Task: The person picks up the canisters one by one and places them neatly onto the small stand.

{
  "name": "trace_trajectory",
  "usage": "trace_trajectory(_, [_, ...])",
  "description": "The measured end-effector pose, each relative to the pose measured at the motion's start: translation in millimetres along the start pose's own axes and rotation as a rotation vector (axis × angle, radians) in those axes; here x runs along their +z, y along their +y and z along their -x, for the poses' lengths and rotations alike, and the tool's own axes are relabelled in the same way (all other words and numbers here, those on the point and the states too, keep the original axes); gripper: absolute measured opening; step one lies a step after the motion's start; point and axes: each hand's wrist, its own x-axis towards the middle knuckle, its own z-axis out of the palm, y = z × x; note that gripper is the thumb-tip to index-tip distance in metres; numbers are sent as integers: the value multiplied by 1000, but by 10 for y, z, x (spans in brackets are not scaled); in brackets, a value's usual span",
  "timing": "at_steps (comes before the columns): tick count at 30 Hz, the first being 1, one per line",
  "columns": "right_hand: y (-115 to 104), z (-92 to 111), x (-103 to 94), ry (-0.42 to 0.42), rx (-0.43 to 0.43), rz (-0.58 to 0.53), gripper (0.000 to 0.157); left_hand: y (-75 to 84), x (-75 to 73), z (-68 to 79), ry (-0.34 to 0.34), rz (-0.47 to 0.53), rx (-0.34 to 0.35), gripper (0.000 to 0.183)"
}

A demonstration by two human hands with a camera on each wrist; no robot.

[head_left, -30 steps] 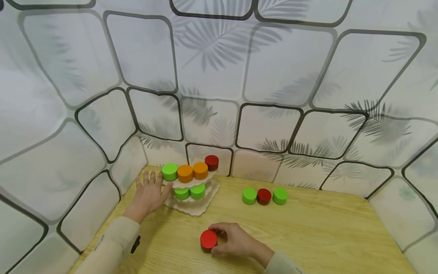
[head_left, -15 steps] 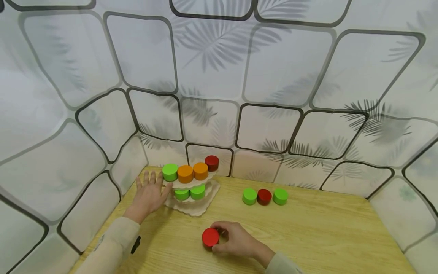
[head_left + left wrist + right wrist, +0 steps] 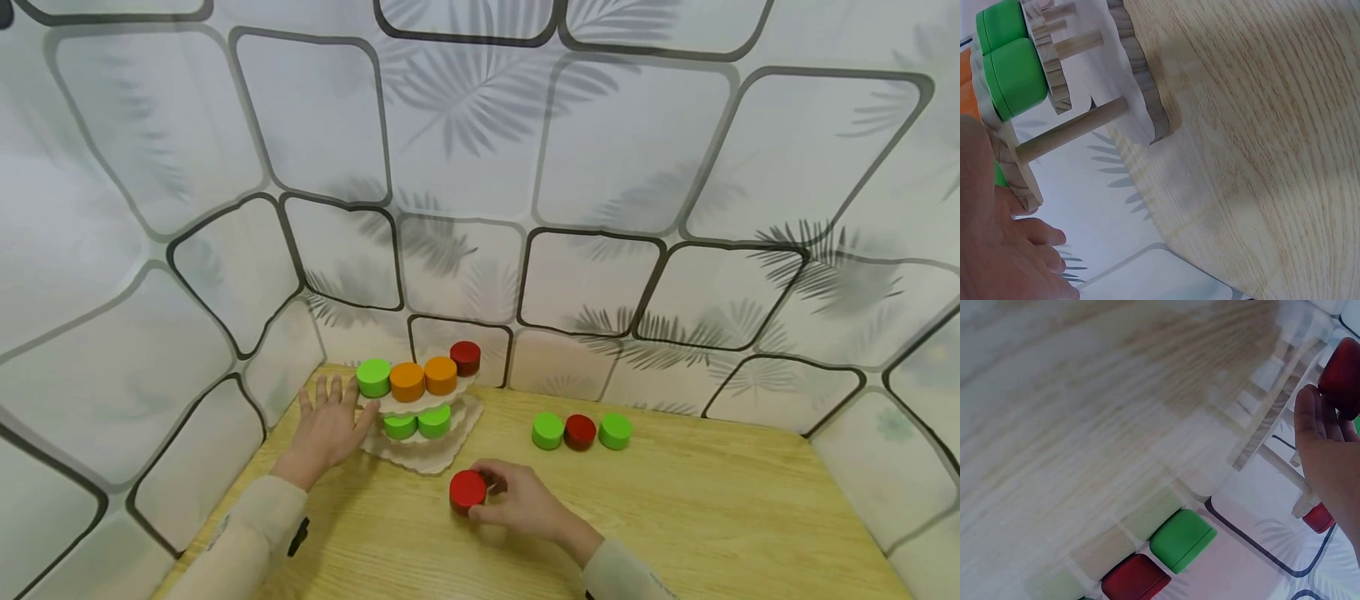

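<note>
My right hand (image 3: 525, 504) pinches a short red cylinder (image 3: 468, 490) between thumb and fingers, close over the table in front of the tiered stand. In the right wrist view the cylinder (image 3: 1342, 378) looks lifted above the tabletop. The wooden stand (image 3: 427, 457) has wavy-edged tiers joined by round pegs (image 3: 1072, 131). On its top tier sit a green cylinder (image 3: 373, 378), two orange ones (image 3: 407, 382) and a dark red one (image 3: 465, 358). Green cylinders (image 3: 435, 421) show on the tier below. My left hand (image 3: 326, 429) rests, fingers spread, at the stand's left edge.
Right of the stand, a green cylinder (image 3: 547, 431), a dark red cylinder (image 3: 580, 432) and another green cylinder (image 3: 615, 432) stand in a row on the wooden table (image 3: 712, 500). Patterned white walls (image 3: 465, 267) enclose the table's back and sides.
My right hand has carried the red cylinder away from me, toward the stand, and slightly right. The left hand and the stand have stayed put.
</note>
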Motion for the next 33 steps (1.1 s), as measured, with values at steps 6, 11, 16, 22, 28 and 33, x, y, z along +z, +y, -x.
trace_trajectory(6, [-41,-66,-61,46,10,21,54,9,-1,-1,-2,-2,-2,76])
trace_trajectory(11, [-53,-125,-93,83,5,26,54,14,5,-7,-3,1,-1,77])
trace_trajectory(16, [-56,-178,-115,118,4,24,53,14,13,-15,-2,11,3,77])
trace_trajectory(22, [-35,-242,-129,168,-17,32,53,13,7,-8,3,15,0,76])
trace_trajectory(28, [-53,-346,-153,236,-3,18,54,21,-8,3,3,11,0,75])
trace_trajectory(33, [-71,-433,-169,276,-4,23,54,25,-18,7,2,14,-2,75])
